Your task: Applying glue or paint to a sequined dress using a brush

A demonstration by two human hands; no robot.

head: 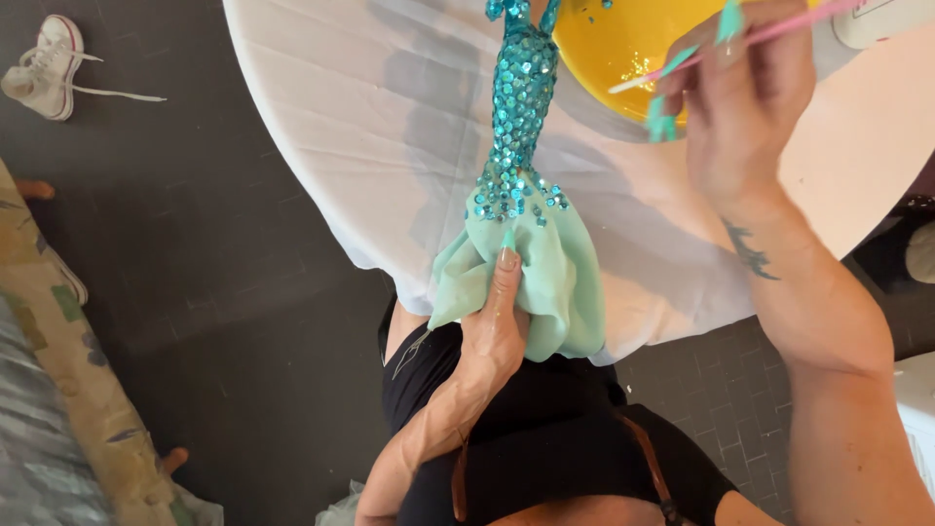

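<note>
1. The left hand (495,321) is nearest the body, just past the black top (545,438). It is closed around the pale green fabric skirt (555,282) of a doll-sized dress (521,127), with one finger extended up the cloth. The nails are long and painted mint green.
2. The skirt hangs over the near edge of the round table (370,127), which is covered with a white cloth. The skirt bunches around the left hand.
3. Above the skirt, the narrow body of the dress lies on the cloth, pointing away from the person. It is covered in turquoise sequins, dense on the body and scattered where it meets the skirt.
4. The right hand (745,107) is raised over the far right part of the table. Its fingers are pinched on a thin pink stick (779,31), which slants down to the left.
5. The tip of the stick lies over a yellow bowl (614,44), just right of the top of the dress. A few turquoise specks show inside the bowl.
6. On the dark floor (195,292), far left, lies a white sneaker (44,78) with loose laces, well apart from the table.
</note>
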